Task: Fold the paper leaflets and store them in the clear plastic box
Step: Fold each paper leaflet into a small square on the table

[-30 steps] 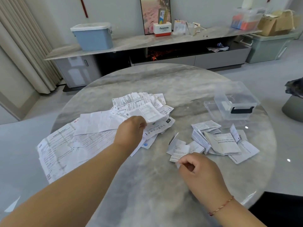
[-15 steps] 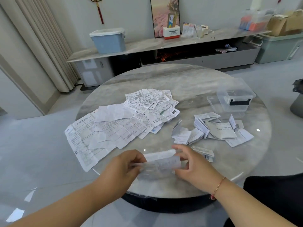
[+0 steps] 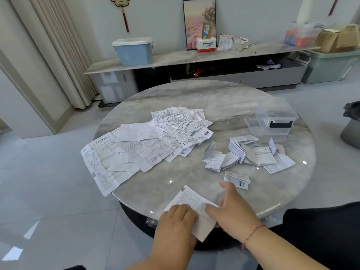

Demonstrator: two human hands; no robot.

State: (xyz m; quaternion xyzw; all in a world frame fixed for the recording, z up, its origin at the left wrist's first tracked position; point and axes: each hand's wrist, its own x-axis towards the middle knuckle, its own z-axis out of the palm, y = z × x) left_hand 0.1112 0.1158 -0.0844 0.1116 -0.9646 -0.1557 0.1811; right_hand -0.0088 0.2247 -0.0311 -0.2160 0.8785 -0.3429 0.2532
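A printed paper leaflet (image 3: 191,199) lies at the near edge of the round table, with its lower part hanging past the rim. My left hand (image 3: 176,221) holds its left side, fingers on top and the thumb hidden by the sheet. My right hand (image 3: 232,209) rests on its right side with spread, straight fingers. A heap of unfolded leaflets (image 3: 144,143) covers the table's left middle. Folded leaflets (image 3: 253,152) lie in a group at the right, and one folded leaflet (image 3: 236,179) sits apart, just beyond my right thumb. The clear plastic box (image 3: 276,118) stands open at the far right.
The box's clear lid (image 3: 251,123) lies beside it on the grey marble table (image 3: 194,94). Behind the table runs a long low cabinet (image 3: 175,57) carrying a blue bin (image 3: 133,50) and small items. A dark stool (image 3: 350,129) stands at the right.
My left hand took a leaflet from the heap and brought it to the near edge, where both hands held it. It now lies down on the table under both hands.
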